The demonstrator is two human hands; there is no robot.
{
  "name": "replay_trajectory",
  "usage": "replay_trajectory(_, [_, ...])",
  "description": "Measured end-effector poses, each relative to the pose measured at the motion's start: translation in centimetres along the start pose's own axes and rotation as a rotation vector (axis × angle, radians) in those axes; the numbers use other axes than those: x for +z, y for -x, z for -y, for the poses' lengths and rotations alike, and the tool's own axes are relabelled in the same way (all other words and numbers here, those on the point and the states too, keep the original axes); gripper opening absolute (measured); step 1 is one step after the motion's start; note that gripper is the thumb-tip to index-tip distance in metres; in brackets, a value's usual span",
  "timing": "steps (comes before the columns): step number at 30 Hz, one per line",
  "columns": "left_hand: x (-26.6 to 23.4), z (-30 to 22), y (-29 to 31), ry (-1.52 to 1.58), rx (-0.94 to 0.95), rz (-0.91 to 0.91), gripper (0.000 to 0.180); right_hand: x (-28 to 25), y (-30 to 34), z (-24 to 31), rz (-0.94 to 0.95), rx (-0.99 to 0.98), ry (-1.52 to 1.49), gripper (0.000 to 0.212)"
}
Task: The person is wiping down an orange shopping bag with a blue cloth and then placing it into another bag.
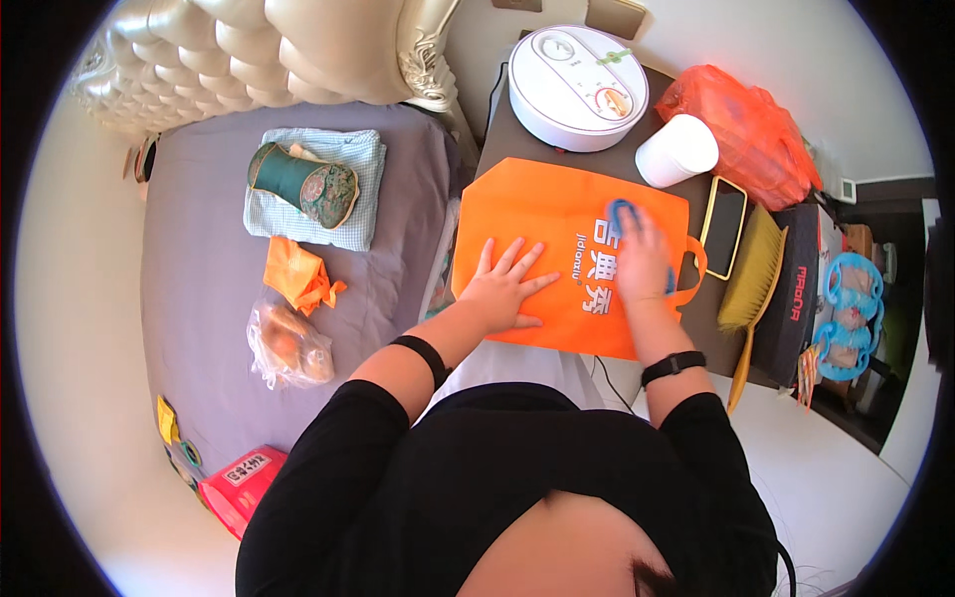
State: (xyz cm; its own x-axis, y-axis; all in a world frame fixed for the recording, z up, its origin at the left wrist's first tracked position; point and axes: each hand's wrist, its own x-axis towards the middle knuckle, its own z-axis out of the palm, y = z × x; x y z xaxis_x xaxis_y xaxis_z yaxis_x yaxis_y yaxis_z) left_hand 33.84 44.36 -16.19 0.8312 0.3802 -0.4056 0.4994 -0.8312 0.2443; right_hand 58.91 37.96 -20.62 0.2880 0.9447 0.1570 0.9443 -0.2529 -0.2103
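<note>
An orange fabric bag (542,204) with white lettering and a loop handle lies flat across the dark tabletop. My left hand (504,290) rests open on its left part, fingers spread and palm down. Over the bag's right part, my right hand (643,261) is closed on a blue object (623,215), smeared by motion. Blue shows beyond the fingertips and again beside the wrist, close to the handle; most of the object is hidden under the hand, so its kind is unclear.
Behind the bag stand a round white appliance (578,88), a white cup (676,151) and a red plastic bag (741,134). A phone (724,228) and a yellow-bristled brush (753,271) lie at the right. On the bed are a folded checked cloth (356,159) and a green pillow (284,177).
</note>
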Motion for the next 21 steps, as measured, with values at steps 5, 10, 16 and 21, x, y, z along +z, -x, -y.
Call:
replay_trajectory(5, [-0.2, 0.1, -0.1, 0.008, -0.006, 0.024, 0.077, -0.6, -1.2, -1.2, -0.072, 0.172, 0.058, 0.059])
replay_trajectory(10, [-0.5, -0.1, -0.5, 0.016, -0.004, 0.054, 0.077, 1.2, -2.3, 7.7, -0.040, -0.035, -0.196, 0.052])
replay_trajectory(16, [-0.4, 0.1, 0.2, 0.076, -0.068, 0.028, 0.077, 0.0, -3.7, 8.9, -0.081, -0.063, -0.319, 0.045])
replay_trajectory(21, [-0.7, 0.3, -0.2, 0.015, -0.055, 0.129, 0.078, -1.2, -2.6, 11.4, 0.224, -0.389, -0.446, 0.033])
